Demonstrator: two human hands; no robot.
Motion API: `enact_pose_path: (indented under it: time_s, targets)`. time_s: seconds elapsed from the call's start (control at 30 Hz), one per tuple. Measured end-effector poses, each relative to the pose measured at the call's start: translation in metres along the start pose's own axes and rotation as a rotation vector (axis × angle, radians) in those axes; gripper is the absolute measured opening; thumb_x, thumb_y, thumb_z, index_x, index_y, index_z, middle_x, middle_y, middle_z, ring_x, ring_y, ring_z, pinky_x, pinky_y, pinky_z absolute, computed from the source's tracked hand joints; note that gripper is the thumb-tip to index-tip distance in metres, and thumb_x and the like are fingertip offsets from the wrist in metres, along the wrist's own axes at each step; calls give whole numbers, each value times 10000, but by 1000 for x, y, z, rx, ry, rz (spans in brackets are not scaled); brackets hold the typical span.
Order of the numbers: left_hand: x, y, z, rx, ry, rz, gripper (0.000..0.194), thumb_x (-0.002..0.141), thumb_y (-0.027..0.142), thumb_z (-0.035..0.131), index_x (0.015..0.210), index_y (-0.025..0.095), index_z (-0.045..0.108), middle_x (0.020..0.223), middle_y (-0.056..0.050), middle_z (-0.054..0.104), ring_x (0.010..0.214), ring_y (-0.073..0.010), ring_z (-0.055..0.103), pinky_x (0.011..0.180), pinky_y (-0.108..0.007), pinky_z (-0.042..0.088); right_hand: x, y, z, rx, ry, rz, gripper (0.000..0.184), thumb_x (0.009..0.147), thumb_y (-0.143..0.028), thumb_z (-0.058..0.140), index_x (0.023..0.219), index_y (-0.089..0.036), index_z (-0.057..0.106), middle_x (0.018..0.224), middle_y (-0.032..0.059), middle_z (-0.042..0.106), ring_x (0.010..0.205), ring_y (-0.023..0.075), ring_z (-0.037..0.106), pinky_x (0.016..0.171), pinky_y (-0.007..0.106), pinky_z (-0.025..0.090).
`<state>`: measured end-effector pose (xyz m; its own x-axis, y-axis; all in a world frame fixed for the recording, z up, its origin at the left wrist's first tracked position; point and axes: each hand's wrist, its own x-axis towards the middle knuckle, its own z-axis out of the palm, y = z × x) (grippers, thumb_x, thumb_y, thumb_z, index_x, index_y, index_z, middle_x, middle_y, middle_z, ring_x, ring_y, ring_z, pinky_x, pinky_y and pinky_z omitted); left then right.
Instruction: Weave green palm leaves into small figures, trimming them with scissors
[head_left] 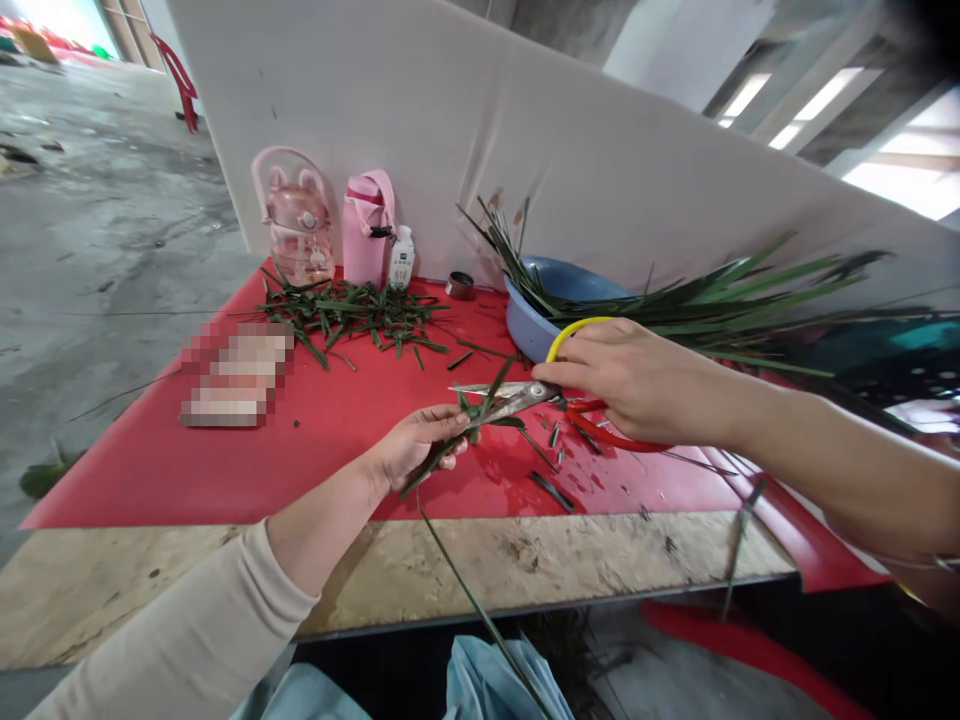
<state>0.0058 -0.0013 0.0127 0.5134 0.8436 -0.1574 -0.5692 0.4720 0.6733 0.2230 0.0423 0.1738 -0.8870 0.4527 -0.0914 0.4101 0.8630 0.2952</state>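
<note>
My left hand [424, 440], fingers closed, pinches a small piece of folded green leaf strips [474, 408] above the red table covering. A long thin strand [465, 590] hangs below this hand towards my lap. In my right hand [626, 375] is a pair of scissors [537, 392] with one yellow and one red handle loop. The blades are spread apart and reach to the leaf piece, one blade close to my left fingertips. Whether they touch the leaf I cannot tell. Short cut leaf bits [551, 490] lie on the wet red surface below the scissors.
Behind is a heap of leaf clippings [352, 315], beside a pink clear bottle [300, 235], a pink flask [365, 230] and a small white bottle [402, 260]. Long leaves [735, 300] rest across a blue basin [525, 325]. A blurred-out flat object [240, 375] lies left. A white panel [375, 90] stands behind.
</note>
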Motion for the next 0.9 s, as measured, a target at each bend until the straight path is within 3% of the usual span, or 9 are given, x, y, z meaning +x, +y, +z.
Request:
enact_pose_path:
  time_s: [0.17, 0.3, 0.47, 0.7, 0.9]
  targets:
    - [-1, 2, 1, -7, -27, 5, 220, 669, 286, 695, 802, 123, 631, 630, -21, 516, 511, -51, 440, 399, -132, 300, 3, -6, -2, -91, 7, -14, 417, 732, -114, 473, 1129, -213, 553, 934, 79, 598, 866, 226, 513, 751, 360, 379]
    - [-1, 1, 1, 0, -39, 13, 230, 680, 288, 687, 837, 132, 627, 631, -13, 495, 525, -55, 440, 398, -126, 296, 4, -9, 2, -81, 25, -17, 367, 766, -180, 487, 1125, -199, 559, 957, 84, 598, 888, 228, 515, 737, 350, 398]
    - [-2, 2, 2, -23, -13, 0, 203, 670, 270, 696, 793, 126, 623, 623, -17, 496, 525, -56, 440, 395, -125, 284, 4, -10, 4, -76, 18, -1, 383, 742, -143, 485, 1112, -199, 565, 1009, 85, 600, 900, 224, 530, 700, 323, 413]
    - [-2, 5, 1, -112, 14, 7, 172, 696, 215, 646, 837, 117, 634, 729, -56, 550, 554, -62, 461, 398, -125, 301, -7, -15, 14, -45, 15, 107, 379, 748, -164, 475, 1104, -255, 566, 938, 39, 633, 666, 161, 548, 522, 271, 353]
    - [-2, 3, 2, -140, -42, -2, 169, 681, 193, 663, 824, 110, 630, 763, -68, 561, 555, -53, 459, 396, -113, 306, -10, -19, 20, 13, 50, 144, 325, 818, -204, 436, 1110, -261, 566, 949, 32, 635, 729, 149, 560, 519, 242, 337]
